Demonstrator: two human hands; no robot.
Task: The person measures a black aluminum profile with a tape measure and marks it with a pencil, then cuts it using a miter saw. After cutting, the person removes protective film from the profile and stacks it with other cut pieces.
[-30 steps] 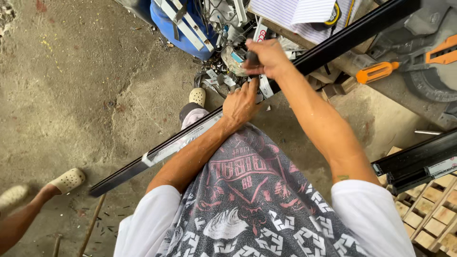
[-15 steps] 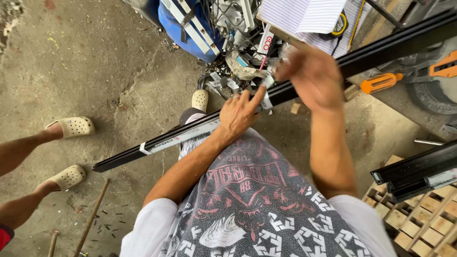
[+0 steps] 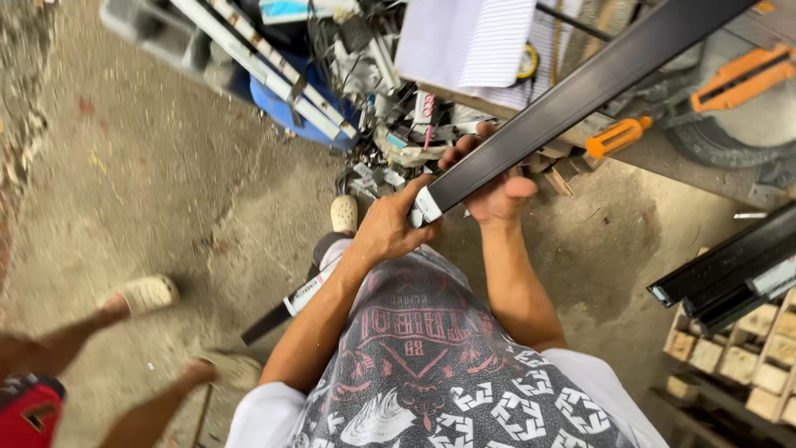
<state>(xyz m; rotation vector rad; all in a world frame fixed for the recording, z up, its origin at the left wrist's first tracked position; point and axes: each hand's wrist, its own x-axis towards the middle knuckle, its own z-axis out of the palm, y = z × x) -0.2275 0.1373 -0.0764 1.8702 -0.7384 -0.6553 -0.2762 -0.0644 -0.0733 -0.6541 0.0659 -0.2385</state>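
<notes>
Across the middle of the view, 1 long black metal profile (image 3: 580, 91) runs diagonally from upper right down to lower left, passing over the person's lap w/ its low end (image 3: 269, 322) near the concrete floor (image 3: 166, 166). White label strips sit on it, 2 visible: 1 by the hands, 1 lower down by the forearm.

Left hand (image 3: 390, 228) lies on the near side of the profile, palm over it, fingers (image 3: 414, 195) reaching up along its edge to the white strip; looks like a loose hold, can't tell how tight. Right hand (image 3: 489, 187) grips from the far side, fingers curled under and behind the bar, thumb (image 3: 518, 189) sticking out below it, clenched on the profile. Both hands just beside each other, nearly touching.

Beyond the hands: a tabletop (image 3: 663, 153) w/ 1 lined white notebook (image 3: 468, 41) and 2 orange-handled clamps (image 3: 618, 137), (image 3: 742, 76). Pile of scrap metal bits (image 3: 390, 133) below it, 1 blue tub (image 3: 290, 112) behind. At right, a bundle of more black profiles (image 3: 721, 274) on a wooden pallet (image 3: 738, 357). Lower left, another person's 2 feet in pale clogs (image 3: 141, 294).
</notes>
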